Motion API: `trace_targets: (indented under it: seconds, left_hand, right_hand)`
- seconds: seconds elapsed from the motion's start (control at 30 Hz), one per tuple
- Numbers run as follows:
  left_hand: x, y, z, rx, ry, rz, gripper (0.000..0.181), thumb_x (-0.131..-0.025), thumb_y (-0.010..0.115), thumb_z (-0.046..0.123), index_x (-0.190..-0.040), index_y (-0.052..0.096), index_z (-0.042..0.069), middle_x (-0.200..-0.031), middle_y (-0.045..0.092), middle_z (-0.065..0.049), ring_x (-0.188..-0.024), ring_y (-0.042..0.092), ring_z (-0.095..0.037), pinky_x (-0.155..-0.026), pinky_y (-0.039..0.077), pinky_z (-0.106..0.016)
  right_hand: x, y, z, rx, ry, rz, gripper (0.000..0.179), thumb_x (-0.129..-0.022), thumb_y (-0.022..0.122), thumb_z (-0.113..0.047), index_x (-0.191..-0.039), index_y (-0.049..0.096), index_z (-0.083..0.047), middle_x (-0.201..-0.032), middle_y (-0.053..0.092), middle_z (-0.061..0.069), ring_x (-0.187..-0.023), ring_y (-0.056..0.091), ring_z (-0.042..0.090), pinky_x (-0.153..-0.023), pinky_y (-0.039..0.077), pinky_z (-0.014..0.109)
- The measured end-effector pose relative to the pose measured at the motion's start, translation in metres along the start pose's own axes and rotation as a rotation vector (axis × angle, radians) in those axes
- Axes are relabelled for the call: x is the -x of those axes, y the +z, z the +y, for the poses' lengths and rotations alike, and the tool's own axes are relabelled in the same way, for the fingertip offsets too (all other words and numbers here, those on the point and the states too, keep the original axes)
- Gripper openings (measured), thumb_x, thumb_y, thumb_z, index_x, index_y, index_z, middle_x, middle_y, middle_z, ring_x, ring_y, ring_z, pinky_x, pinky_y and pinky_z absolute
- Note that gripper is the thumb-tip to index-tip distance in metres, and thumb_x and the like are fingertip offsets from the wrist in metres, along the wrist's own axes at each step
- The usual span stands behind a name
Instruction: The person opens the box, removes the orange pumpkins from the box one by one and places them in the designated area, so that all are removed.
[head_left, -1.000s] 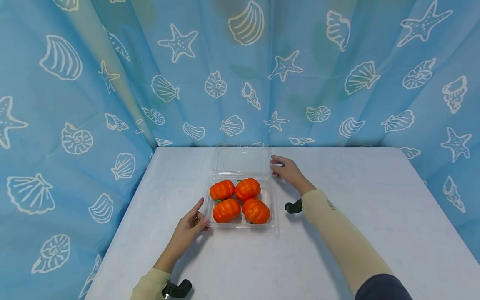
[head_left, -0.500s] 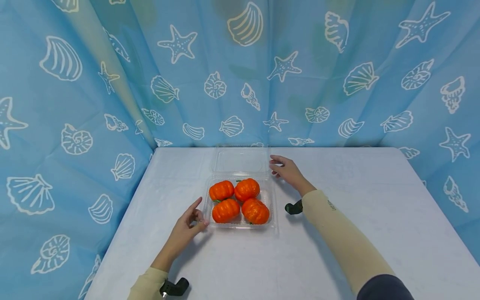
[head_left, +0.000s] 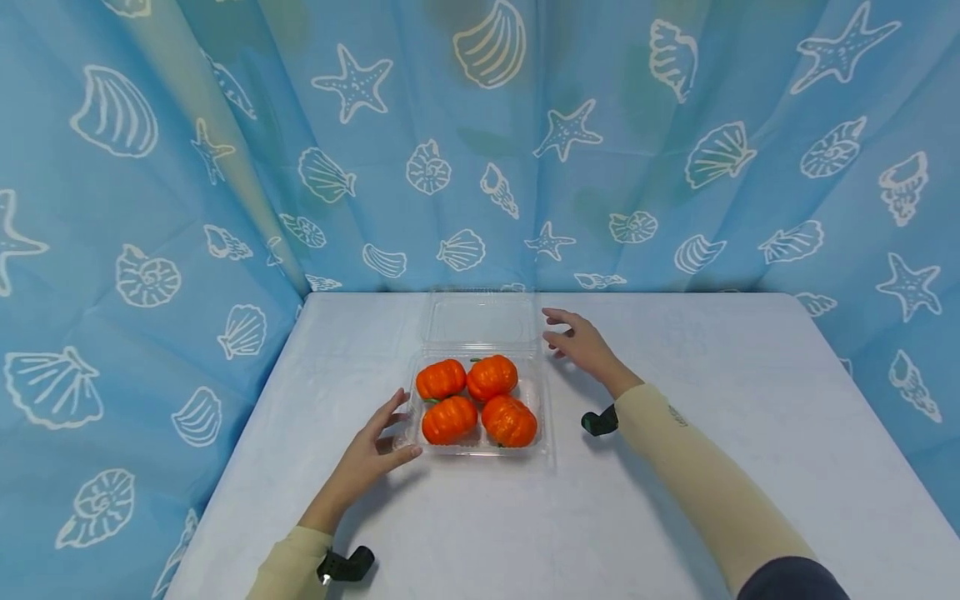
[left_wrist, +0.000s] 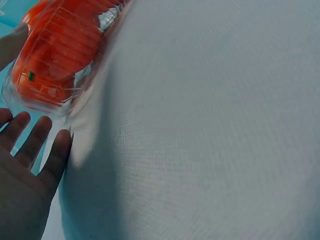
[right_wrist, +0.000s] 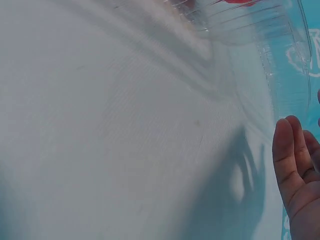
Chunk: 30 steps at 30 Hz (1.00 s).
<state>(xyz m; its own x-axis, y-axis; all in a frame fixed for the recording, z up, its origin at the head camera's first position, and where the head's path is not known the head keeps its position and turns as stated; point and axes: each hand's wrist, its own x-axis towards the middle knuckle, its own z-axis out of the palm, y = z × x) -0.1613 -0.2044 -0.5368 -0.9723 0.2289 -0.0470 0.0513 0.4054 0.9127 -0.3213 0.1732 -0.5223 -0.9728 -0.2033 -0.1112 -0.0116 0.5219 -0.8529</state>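
Observation:
A clear plastic clamshell container (head_left: 547, 417) lies on the table with its lid (head_left: 480, 321) folded back flat toward the curtain. Inside sit several small orange pumpkins (head_left: 449, 420), some with green stems showing. My left hand (head_left: 367, 454) is at the container's left side, fingers spread and relaxed; whether the tips touch the wall is hard to tell. In the left wrist view, its fingers (left_wrist: 37, 137) point at the container wall. Beside the lid's right edge is my right hand (head_left: 587, 348), fingers loosely extended and holding nothing. The right wrist view shows its fingertips (right_wrist: 283, 134) just off the clear plastic.
White cloth covers the table (head_left: 712, 417). A blue curtain (head_left: 555, 183) printed with shells and starfish hangs behind it and along the left. A dark device is strapped at each wrist.
My left hand's fingers have spread wider beside the container. The right hand has shifted slightly right, away from the lid's edge. Container and pumpkins stay in place.

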Motion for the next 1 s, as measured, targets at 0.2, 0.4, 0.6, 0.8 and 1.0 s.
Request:
trace_targets:
  seconds: [0.2,0.4,0.6,0.8,1.0]
  left_hand:
    - [-0.001,0.001,-0.001,-0.011,-0.006,-0.02,0.092,-0.089,0.079,0.025,-0.163,0.025,0.023,-0.167,0.028,0.004,-0.143,0.044,-0.031,-0.109,0.045,-0.048]
    - [-0.001,0.001,0.0,-0.011,-0.02,-0.031,0.091,-0.09,0.079,0.026,-0.163,0.025,0.026,-0.167,0.026,0.006,-0.145,0.042,-0.03,-0.11,0.045,-0.049]
    - [-0.001,-0.001,-0.001,0.001,0.036,-0.045,0.094,-0.091,0.077,0.019,-0.165,0.019,0.021,-0.171,0.014,0.0,-0.146,0.04,-0.03,-0.11,0.043,-0.053]
    - [-0.003,0.0,-0.002,-0.009,0.06,-0.054,0.093,-0.092,0.076,0.018,-0.165,0.017,0.019,-0.171,0.011,-0.001,-0.147,0.039,-0.03,-0.111,0.042,-0.055]
    - [-0.004,0.0,0.001,-0.022,0.052,-0.059,0.093,-0.092,0.076,0.019,-0.165,0.017,0.017,-0.171,0.01,-0.002,-0.147,0.038,-0.03,-0.112,0.04,-0.055]
  right_hand:
    - [0.011,-0.003,0.001,0.01,-0.048,0.011,0.054,-0.103,0.06,-0.022,-0.155,0.044,-0.018,-0.146,0.05,0.017,-0.103,0.064,0.031,-0.09,0.059,0.041]
    - [0.031,-0.005,-0.01,0.018,-0.119,-0.003,0.053,-0.102,0.063,-0.018,-0.153,0.047,-0.018,-0.144,0.051,0.017,-0.105,0.064,0.03,-0.088,0.06,0.04]
    - [0.05,-0.001,-0.02,0.014,-0.235,-0.066,0.051,-0.1,0.065,-0.015,-0.149,0.051,-0.012,-0.138,0.055,0.019,-0.105,0.064,0.028,-0.089,0.059,0.037]
    - [0.067,0.004,-0.03,0.042,-0.346,-0.133,0.05,-0.096,0.071,-0.014,-0.144,0.058,-0.013,-0.133,0.06,0.018,-0.103,0.063,0.022,-0.095,0.055,0.041]
    - [0.08,0.007,-0.037,0.052,-0.397,-0.242,0.049,-0.092,0.073,-0.01,-0.14,0.06,-0.008,-0.13,0.062,0.019,-0.104,0.063,0.024,-0.097,0.053,0.055]
